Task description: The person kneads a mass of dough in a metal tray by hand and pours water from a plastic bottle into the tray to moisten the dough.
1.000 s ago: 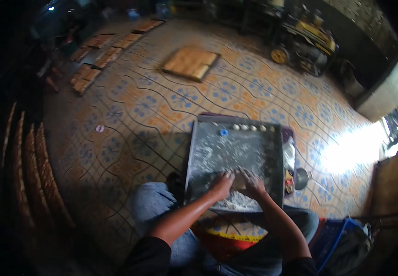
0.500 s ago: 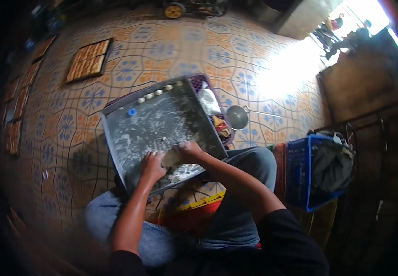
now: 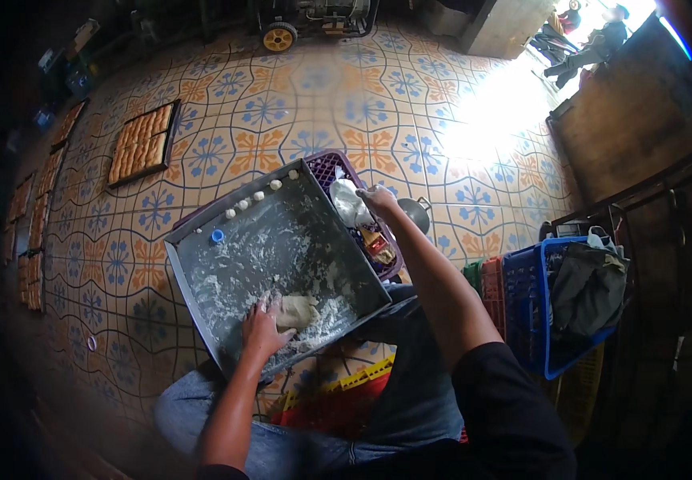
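Note:
A pale lump of dough (image 3: 298,313) lies on the near part of a floured, square metal tray (image 3: 270,240). My left hand (image 3: 262,330) is closed round the dough's left end, fingers at the far side and thumb at the near side. Beyond the tray's right wall, my right hand (image 3: 378,200) is over the edge of a whitish bag (image 3: 349,202), floury fingers reaching out and apparently holding nothing. Several small dough balls (image 3: 258,196) line the tray's far side. A blue cap-like piece (image 3: 218,236) lies near its far left corner.
The tray rests on a purple crate (image 3: 331,162), which also holds a red and yellow packet (image 3: 375,244). Right of it are a metal pot (image 3: 415,214) and a blue crate (image 3: 526,312) with dark cloth. Trays of baked bread (image 3: 144,142) stand left on the tiled floor.
My right hand has left the dough and moved forward and right to the whitish bag. My left hand stays on the dough. The view has shifted slightly.

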{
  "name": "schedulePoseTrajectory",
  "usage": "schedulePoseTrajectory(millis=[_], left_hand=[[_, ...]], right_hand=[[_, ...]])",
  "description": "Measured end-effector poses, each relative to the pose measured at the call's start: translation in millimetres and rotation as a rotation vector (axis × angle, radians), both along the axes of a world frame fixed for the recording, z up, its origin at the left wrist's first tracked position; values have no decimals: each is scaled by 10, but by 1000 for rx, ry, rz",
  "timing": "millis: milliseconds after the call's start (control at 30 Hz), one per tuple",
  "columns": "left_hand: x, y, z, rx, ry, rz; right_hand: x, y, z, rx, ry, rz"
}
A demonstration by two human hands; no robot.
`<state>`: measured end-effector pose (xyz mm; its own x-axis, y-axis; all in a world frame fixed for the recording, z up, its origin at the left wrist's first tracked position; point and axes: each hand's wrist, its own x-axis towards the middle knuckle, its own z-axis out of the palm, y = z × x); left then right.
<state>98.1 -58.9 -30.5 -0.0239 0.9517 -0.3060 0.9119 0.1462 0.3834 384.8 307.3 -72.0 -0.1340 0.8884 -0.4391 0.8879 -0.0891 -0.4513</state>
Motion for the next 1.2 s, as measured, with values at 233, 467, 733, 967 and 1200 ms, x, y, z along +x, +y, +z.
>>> schedulePoseTrajectory(millis=[233,467,733,967,1200], left_hand=[[-119,-94,-20,-81,9,75],[-189,-66,-108,65,-74,127],[-242,-191,-197,8,-72,131],[-305,-325,-191,151,-76,123],[-294,-320,-294,304,-28,35]], right_hand=[[-662,-102,-342,26,-11,153],[-326,-67,-177,-284,916,-203],[-49,-381,347,-410,970,-205],[-922,-1694,1353,-101,965,35],[-1301,-2384,916,168,979,207]])
